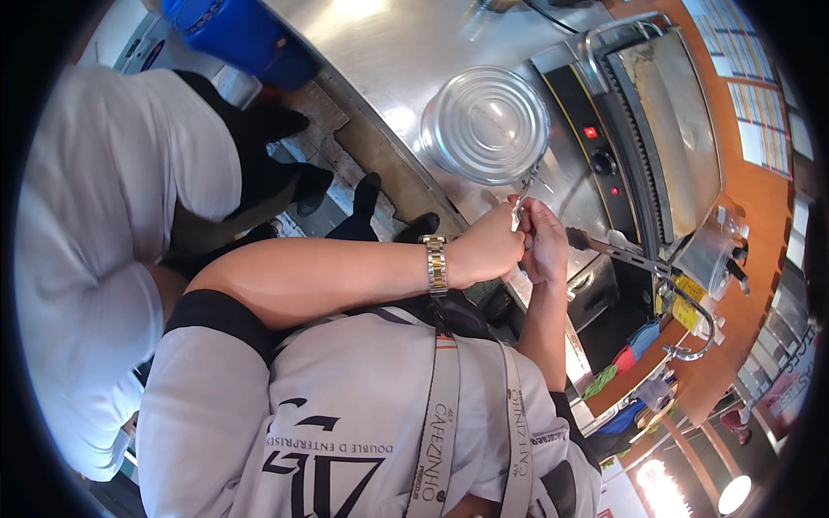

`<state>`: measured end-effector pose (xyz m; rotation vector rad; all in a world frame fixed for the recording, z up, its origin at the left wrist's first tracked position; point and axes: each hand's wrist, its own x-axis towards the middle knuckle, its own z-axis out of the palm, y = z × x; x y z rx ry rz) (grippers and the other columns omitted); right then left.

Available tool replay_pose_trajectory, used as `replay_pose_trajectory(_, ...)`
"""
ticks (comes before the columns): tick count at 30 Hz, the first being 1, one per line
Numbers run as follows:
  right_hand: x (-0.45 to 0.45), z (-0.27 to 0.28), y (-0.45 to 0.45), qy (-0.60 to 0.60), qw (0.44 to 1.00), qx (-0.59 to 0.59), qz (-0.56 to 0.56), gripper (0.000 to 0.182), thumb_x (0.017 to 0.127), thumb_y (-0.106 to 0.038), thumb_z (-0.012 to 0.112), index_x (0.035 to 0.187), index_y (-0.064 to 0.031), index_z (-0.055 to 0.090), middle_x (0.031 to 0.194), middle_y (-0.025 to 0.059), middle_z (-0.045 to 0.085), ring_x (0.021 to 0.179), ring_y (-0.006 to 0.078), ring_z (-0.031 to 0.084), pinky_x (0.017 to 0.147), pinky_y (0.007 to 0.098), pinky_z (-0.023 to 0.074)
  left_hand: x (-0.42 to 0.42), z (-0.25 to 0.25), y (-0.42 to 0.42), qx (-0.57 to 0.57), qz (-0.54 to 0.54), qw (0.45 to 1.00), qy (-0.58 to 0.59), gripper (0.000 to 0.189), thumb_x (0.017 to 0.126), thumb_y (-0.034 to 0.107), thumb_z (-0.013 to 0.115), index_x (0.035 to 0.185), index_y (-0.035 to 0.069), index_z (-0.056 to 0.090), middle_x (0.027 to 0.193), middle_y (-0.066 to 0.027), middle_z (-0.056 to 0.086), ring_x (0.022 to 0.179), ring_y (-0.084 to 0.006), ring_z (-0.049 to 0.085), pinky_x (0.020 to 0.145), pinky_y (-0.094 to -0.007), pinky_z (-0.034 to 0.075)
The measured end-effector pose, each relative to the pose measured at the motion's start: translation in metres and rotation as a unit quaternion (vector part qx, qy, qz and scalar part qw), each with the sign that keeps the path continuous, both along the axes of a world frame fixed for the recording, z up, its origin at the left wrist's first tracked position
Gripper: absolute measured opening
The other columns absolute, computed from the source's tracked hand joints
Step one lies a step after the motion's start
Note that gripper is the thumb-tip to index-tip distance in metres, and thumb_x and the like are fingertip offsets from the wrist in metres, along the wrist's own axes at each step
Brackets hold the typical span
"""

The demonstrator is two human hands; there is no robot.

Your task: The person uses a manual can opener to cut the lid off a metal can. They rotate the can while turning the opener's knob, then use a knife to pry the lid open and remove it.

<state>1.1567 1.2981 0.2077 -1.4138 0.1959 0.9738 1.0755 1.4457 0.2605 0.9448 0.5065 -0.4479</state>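
On the steel counter (363, 65) stands a large metal tin can (486, 123), its ringed lid facing up. A metal can opener (526, 184) meets the can's near rim. My left hand (489, 246), with a two-tone wristwatch (436, 264) at the wrist, is closed around the opener's handle end. Beside it, my right hand (544, 239) has its fingers curled on the same tool. The fingers hide most of the handles. Whether the rim is cut cannot be made out.
An electric contact grill (673, 129) with red lights stands right of the can. A sink (622, 298), its faucet (706, 324) and a clear plastic container (703, 259) are at right. Another person in a white shirt (97, 213) is close at left, near a blue bin (252, 39).
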Motion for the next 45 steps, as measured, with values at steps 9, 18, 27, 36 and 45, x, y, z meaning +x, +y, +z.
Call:
replay_pose_trajectory(9, -0.049, -0.002, -0.028, -0.194, 0.966, -0.159, 0.061, 0.021, 0.092, -0.02, 0.06, 0.103, -0.0025, 0.066, 0.073, 0.0064, 0.065, 0.062, 0.0123, 0.06, 0.06, 0.0268, 0.0487, -0.006, 0.024, -0.016, 0.045, -0.022, 0.998, -0.043, 0.031, 0.102, 0.014, 0.039, 0.13, 0.001, 0.044, 0.06, -0.0002, 0.045, 0.049, -0.0092, 0.04, 0.052, -0.0243, 0.04)
replay_pose_trajectory(18, -0.037, -0.007, -0.171, -0.343, 0.865, -0.312, -0.191, 0.026, 0.09, -0.026, 0.064, 0.08, -0.002, 0.069, 0.054, 0.0119, 0.057, 0.045, 0.0175, 0.048, 0.048, 0.0356, 0.0412, 0.028, -0.073, -0.061, 0.438, -0.158, 0.873, -0.147, 0.053, 0.092, 0.009, 0.051, 0.142, -0.002, 0.034, 0.086, -0.0161, 0.057, 0.073, -0.026, 0.055, 0.069, -0.0375, 0.046)
replay_pose_trajectory(27, 0.063, -0.126, -0.284, 0.096, 0.968, -0.152, -0.176, 0.021, 0.087, -0.015, 0.066, 0.101, 0.0012, 0.062, 0.09, 0.0078, 0.064, 0.08, 0.0214, 0.064, 0.07, 0.0375, 0.0546, 0.011, 0.005, -0.063, 0.502, -0.189, 0.791, -0.294, 0.051, 0.08, 0.005, 0.065, 0.129, 0.003, 0.051, 0.118, -0.018, 0.053, 0.111, -0.0341, 0.051, 0.095, -0.0387, 0.041)
replay_pose_trajectory(36, 0.059, -0.096, -0.34, -0.097, 0.896, -0.43, 0.054, 0.027, 0.078, -0.012, 0.067, 0.098, 0.0031, 0.057, 0.066, 0.0113, 0.061, 0.048, 0.0203, 0.058, 0.04, 0.0349, 0.0442, 0.003, 0.003, 0.066, 0.605, 0.324, 0.707, -0.168, 0.031, 0.092, 0.009, 0.055, 0.122, 0.002, 0.054, 0.12, -0.0113, 0.053, 0.106, -0.0196, 0.05, 0.093, -0.0345, 0.041)
replay_pose_trajectory(45, -0.048, 0.099, -0.38, -0.078, 0.964, -0.193, -0.167, 0.047, 0.09, -0.011, 0.058, 0.133, -0.0025, 0.043, 0.068, 0.0014, 0.05, 0.045, 0.0078, 0.046, 0.04, 0.0211, 0.0382, 0.038, -0.074, 0.069, 0.323, 0.424, 0.834, -0.145, 0.033, 0.102, 0.017, 0.042, 0.128, -0.001, 0.05, 0.121, -0.0132, 0.059, 0.108, -0.0181, 0.055, 0.093, -0.03, 0.043)
